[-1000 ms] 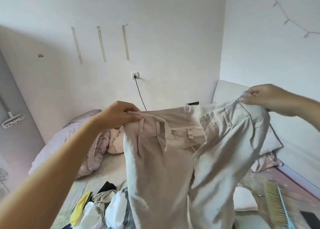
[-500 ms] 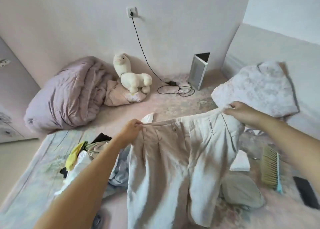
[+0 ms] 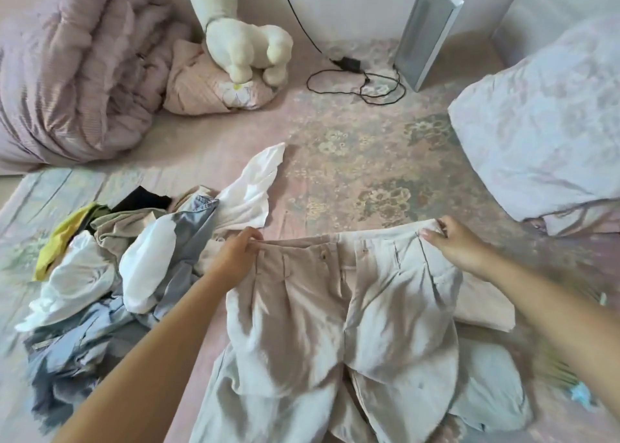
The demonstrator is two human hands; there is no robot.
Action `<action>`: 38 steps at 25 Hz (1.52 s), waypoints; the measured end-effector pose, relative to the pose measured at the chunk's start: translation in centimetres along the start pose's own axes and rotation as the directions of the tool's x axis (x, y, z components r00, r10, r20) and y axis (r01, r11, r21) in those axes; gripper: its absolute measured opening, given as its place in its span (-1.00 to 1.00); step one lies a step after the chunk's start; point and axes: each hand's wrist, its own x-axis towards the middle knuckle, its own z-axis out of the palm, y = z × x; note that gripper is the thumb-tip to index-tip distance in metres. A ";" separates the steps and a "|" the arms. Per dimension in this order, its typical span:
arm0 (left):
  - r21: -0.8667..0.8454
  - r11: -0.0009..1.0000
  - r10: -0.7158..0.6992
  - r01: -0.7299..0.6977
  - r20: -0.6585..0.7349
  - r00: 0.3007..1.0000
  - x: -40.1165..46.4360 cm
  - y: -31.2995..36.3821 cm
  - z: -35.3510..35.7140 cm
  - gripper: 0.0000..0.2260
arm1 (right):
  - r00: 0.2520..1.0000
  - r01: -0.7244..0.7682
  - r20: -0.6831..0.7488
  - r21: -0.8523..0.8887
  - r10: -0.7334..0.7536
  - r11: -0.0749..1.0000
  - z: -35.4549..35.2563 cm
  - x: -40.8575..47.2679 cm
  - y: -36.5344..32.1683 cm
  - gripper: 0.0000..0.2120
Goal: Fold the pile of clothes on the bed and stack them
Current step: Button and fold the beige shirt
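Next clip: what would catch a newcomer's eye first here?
The beige trousers dominate the centre foreground, spread by the waistband between the left hand and the right hand, each pinching a corner. To their left lies the unfolded clothes pile. A white plush llama sits at the far wall beside a rolled duvet.

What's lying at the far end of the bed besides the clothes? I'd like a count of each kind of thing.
Rolled quilt: 1
Plush toy: 1
Small pink bundle under the toy: 1
Pillow: 1
Grey upright box: 1
Black cable with charger: 1
Total: 6
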 end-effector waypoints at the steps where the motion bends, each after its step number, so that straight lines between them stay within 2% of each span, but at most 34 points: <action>1: 0.040 0.999 0.008 -0.006 -0.032 0.999 2.5 -0.8 1.1 -0.80 | 1.000 -0.007 -0.030 0.005 0.007 1.000 0.9 2.5 0.7 -0.82; 6: 0.246 0.966 0.128 -0.081 -0.181 0.975 17.2 -4.6 6.2 -0.71 | 0.988 0.038 -0.148 -0.050 -0.045 0.998 6.8 17.7 2.9 -0.80; 10: 0.382 0.916 0.049 0.119 -0.402 0.914 24.2 -8.0 14.4 -0.48 | 0.899 -0.004 -0.427 -0.228 -0.096 0.974 14.4 25.2 5.4 -0.68; 12: 0.411 0.910 0.076 0.061 -0.309 0.948 22.6 -9.5 21.2 -0.45 | 0.899 0.041 -0.411 -0.265 -0.152 0.963 20.4 24.3 6.8 -0.65; 13: 0.397 0.918 0.090 0.005 -0.221 0.971 21.1 -10.1 24.2 -0.45 | 0.923 0.068 -0.353 -0.236 -0.151 0.969 23.3 23.0 7.2 -0.63; 15: 0.445 0.893 0.118 -0.063 -0.097 0.988 18.2 -11.9 28.0 -0.45 | 0.977 0.019 -0.205 -0.206 -0.062 0.978 27.7 20.5 7.3 -0.52; 17: 0.522 0.843 0.196 -0.131 -0.071 0.978 16.9 -13.4 29.4 -0.44 | 0.995 -0.033 -0.102 -0.354 -0.004 0.935 30.3 18.9 7.3 -0.41; 19: 0.553 0.820 0.262 -0.148 -0.133 0.956 17.1 -14.2 30.0 -0.46 | 0.992 0.002 -0.110 -0.475 -0.062 0.880 31.0 18.5 7.6 -0.44; 20: 0.561 0.816 0.274 -0.139 -0.163 0.948 17.3 -14.4 30.2 -0.48 | 0.987 0.022 -0.133 -0.464 -0.094 0.885 30.8 18.4 7.9 -0.49; 23: 0.554 0.822 0.279 -0.134 -0.186 0.942 17.5 -14.5 30.6 -0.48 | 0.958 0.101 -0.239 -0.233 -0.157 0.967 29.6 17.5 9.7 -0.56; 24: 0.550 0.825 0.276 -0.132 -0.187 0.943 17.5 -14.5 30.6 -0.48 | 0.927 0.176 -0.285 -0.244 -0.244 0.954 29.2 17.1 10.3 -0.55; 25: 0.550 0.825 0.272 -0.130 -0.186 0.944 17.4 -14.5 30.6 -0.48 | 0.877 0.267 -0.305 -0.335 -0.372 0.904 29.0 16.6 11.0 -0.55; 26: 0.549 0.826 0.273 -0.131 -0.186 0.944 17.4 -14.5 30.6 -0.48 | 0.807 0.362 -0.273 -0.470 -0.523 0.805 28.8 16.4 11.7 -0.57; 27: 0.548 0.826 0.276 -0.133 -0.188 0.942 17.4 -14.5 30.5 -0.48 | 0.736 0.453 -0.191 -0.575 -0.649 0.682 28.7 16.3 12.2 -0.60; 29: 0.540 0.832 0.266 -0.125 -0.191 0.945 17.5 -14.1 30.1 -0.48 | 0.630 0.587 0.014 -0.664 -0.776 0.464 28.5 16.2 12.7 -0.67; 32: 0.522 0.843 0.294 -0.128 -0.248 0.923 16.4 -12.7 29.2 -0.52 | 0.555 0.633 0.188 -0.728 -0.810 0.265 27.6 16.4 13.1 -0.64; 35: 0.423 0.829 0.512 -0.365 -0.315 0.799 13.4 -11.2 29.8 -0.75 | 0.526 0.622 0.350 -0.780 -0.775 0.071 26.6 17.4 11.9 -0.62; 36: 0.374 0.823 0.543 -0.428 -0.295 0.786 11.9 -10.9 30.0 -0.82 | 0.514 0.635 0.414 -0.772 -0.751 0.010 26.3 17.7 11.0 -0.67; 38: 0.321 0.833 0.531 -0.452 -0.232 0.815 9.7 -10.8 30.6 -0.85 | 0.436 0.662 0.499 -0.742 -0.749 -0.108 25.7 18.3 9.6 -0.84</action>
